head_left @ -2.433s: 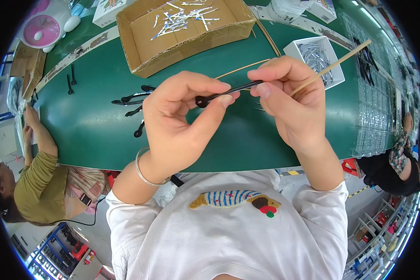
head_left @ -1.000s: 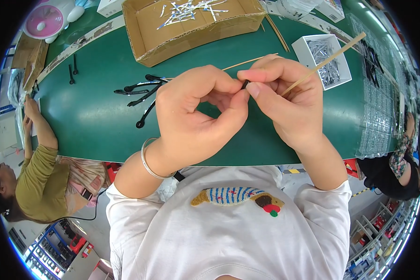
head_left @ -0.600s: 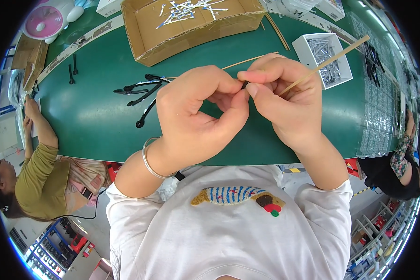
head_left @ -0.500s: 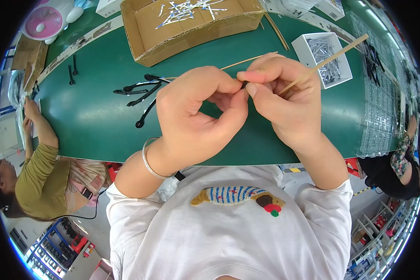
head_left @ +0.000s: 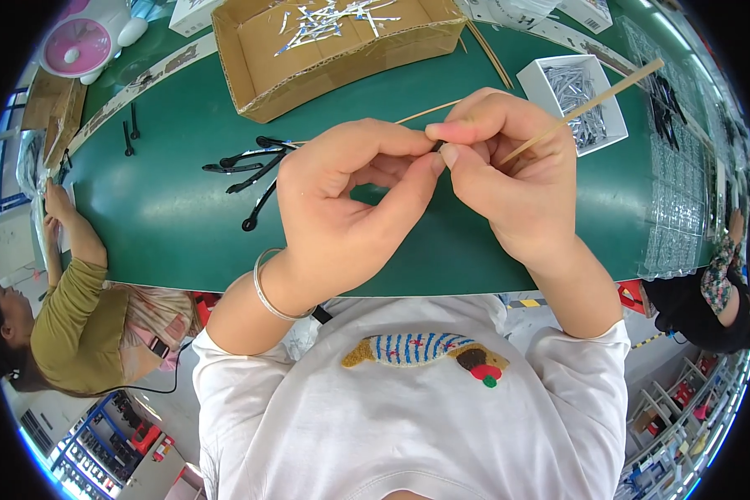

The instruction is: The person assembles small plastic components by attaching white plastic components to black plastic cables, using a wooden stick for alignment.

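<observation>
Over the middle of the table, my left hand [head_left: 342,196] and my right hand [head_left: 521,171] meet at their fingertips. Between them sits a tiny black piece [head_left: 438,146], mostly covered by fingers, its kind unclear. My left thumb and forefinger are closed at its left side, my right thumb and forefinger at its right. A thin wooden stick [head_left: 617,87] also runs through my right hand, slanting up to the right. Left of my left hand lie several black strips with looped ends [head_left: 258,167]. Another thin stick [head_left: 429,111] shows behind my hands.
A cardboard box [head_left: 342,79] with white-and-blue slips stands at the back. Right of it are loose sticks [head_left: 490,54] and a white box [head_left: 612,125] of small silvery pieces. Clear plastic sheeting [head_left: 671,208] covers the right side. People sit at left [head_left: 83,325] and right [head_left: 692,308].
My hands stay joined at the fingertips with barely any movement. The left thumb and forefinger sit slightly farther apart, and my right hand has shifted a little up and right.
</observation>
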### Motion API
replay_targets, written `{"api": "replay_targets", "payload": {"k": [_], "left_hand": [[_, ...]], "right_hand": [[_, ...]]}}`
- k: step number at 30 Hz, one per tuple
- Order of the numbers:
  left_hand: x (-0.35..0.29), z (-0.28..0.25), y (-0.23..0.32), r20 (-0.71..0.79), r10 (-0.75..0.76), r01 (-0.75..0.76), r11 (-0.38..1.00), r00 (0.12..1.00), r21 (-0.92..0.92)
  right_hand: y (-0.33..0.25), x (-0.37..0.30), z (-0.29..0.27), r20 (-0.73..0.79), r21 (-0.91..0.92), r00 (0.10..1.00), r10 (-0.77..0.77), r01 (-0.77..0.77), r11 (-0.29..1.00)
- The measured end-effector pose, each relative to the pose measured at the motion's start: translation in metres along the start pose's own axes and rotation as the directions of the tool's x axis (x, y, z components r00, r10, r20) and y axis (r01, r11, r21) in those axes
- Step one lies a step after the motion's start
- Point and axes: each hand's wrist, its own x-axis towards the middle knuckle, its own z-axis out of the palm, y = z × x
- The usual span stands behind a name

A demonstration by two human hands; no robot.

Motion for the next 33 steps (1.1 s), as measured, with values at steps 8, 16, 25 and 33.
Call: {"api": "replay_targets", "payload": {"k": [8, 16, 25, 33], "left_hand": [[0.004, -0.002, 0.001, 0.037, -0.069, 0.071, 0.996, 0.997, -0.059], [0.010, -0.016, 0.003, 0.120, -0.207, 0.232, 0.932, 0.971, -0.279], [0.010, -0.017, 0.004, 0.141, -0.227, 0.265, 0.873, 0.964, -0.408], [0.008, -0.014, 0.010, 0.097, -0.293, 0.306, 0.854, 0.951, -0.421]], "right_hand": [[-0.004, 0.001, 0.004, -0.026, 0.074, 0.999, 0.040, -0.038, 0.997], [-0.021, 0.004, -0.009, 0.008, -0.095, 0.992, 0.129, -0.127, 0.987], [-0.026, 0.002, -0.007, 0.034, 0.108, 0.999, 0.035, -0.039, 0.993], [-0.019, 0.001, -0.006, 0.052, 0.001, 0.998, -0.030, 0.030, 1.000]]}}
